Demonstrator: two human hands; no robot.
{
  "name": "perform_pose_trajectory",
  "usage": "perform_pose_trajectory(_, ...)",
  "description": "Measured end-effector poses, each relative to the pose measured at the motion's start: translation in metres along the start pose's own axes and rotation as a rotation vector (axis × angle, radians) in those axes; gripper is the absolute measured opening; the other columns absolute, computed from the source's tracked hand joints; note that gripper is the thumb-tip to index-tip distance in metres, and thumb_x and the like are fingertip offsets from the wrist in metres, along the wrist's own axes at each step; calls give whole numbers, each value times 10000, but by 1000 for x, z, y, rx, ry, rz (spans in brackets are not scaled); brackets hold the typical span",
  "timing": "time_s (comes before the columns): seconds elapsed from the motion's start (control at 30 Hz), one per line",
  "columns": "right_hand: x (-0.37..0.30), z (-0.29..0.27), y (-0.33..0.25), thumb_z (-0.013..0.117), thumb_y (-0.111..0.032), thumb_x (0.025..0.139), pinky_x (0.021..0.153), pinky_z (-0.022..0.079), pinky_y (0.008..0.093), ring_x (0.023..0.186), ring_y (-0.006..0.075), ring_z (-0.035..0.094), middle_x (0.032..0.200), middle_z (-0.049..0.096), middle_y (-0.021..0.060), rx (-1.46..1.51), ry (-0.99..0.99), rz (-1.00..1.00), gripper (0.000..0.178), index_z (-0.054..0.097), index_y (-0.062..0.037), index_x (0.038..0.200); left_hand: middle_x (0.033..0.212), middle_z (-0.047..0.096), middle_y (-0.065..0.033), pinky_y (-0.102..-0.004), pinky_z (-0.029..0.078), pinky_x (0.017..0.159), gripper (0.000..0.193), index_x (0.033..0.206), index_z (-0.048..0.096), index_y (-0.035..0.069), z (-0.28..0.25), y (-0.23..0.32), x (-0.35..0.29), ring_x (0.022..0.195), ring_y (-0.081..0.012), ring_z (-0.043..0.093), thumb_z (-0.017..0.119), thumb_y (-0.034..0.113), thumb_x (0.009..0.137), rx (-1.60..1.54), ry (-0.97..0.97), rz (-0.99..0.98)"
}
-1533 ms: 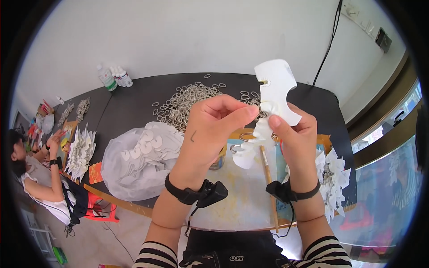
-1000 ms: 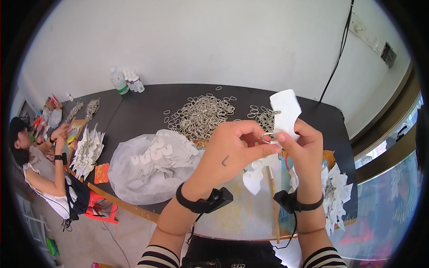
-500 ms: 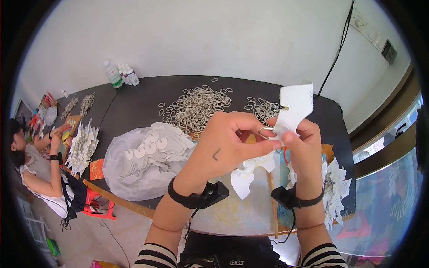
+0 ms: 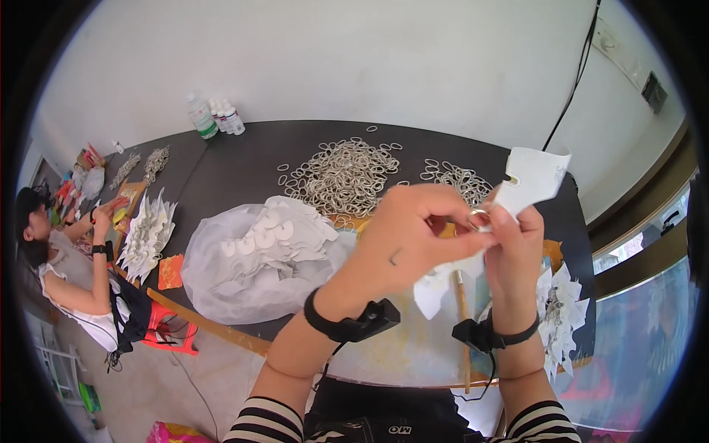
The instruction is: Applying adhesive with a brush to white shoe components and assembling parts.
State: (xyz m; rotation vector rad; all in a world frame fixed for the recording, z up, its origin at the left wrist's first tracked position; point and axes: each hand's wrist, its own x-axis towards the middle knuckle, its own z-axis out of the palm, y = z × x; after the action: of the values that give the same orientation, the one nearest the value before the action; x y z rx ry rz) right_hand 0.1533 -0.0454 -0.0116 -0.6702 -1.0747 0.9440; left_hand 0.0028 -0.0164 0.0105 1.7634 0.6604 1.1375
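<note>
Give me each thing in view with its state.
Left hand: holding a ring
Right hand: gripping a white piece
Ring: held; whether attached, unclear
White piece: held up
Loose rings: heaped
Bag: open, stacked pieces inside
Bottles: upright
Brush: lying, partly hidden

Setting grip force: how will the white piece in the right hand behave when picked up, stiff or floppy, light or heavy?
The white piece is probably semi-stiff: its upper end stands unsupported above the right hand. It likely flexes, since its top corner curls. It looks sheet-thin, so probably light.
</note>
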Motion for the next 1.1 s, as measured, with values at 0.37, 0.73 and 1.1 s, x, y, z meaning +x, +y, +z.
perform_pose_trajectory(0.37,2,-6,-4,734,-138,769,571,355,203,664,57,511,712,615,30,-398,87,-95,172,694,29,763,653,496,43,-203,269,472,100,783,675,5,-2,-7,1,537,-21,370,738,68,739,-38,-46,-107)
perform_pose_trajectory(0.73,9,-10,6,726,-150,789,534,277,220,615,33,378,634,458,-42,-223,102,36,188,686,34,773,696,555,20,-187,329,517,141,820,670,3,-6,-10,5,600,-28,453,718,131,785,-34,-67,-185)
perform_pose_trajectory(1.1,12,-7,16,697,-133,817,502,227,211,584,4,314,592,415,-86,-323,134,70,240,621,16,646,736,617,-16,-192,434,586,191,819,630,-3,-5,-21,12,638,-51,539,671,181,847,-52,174,-77)
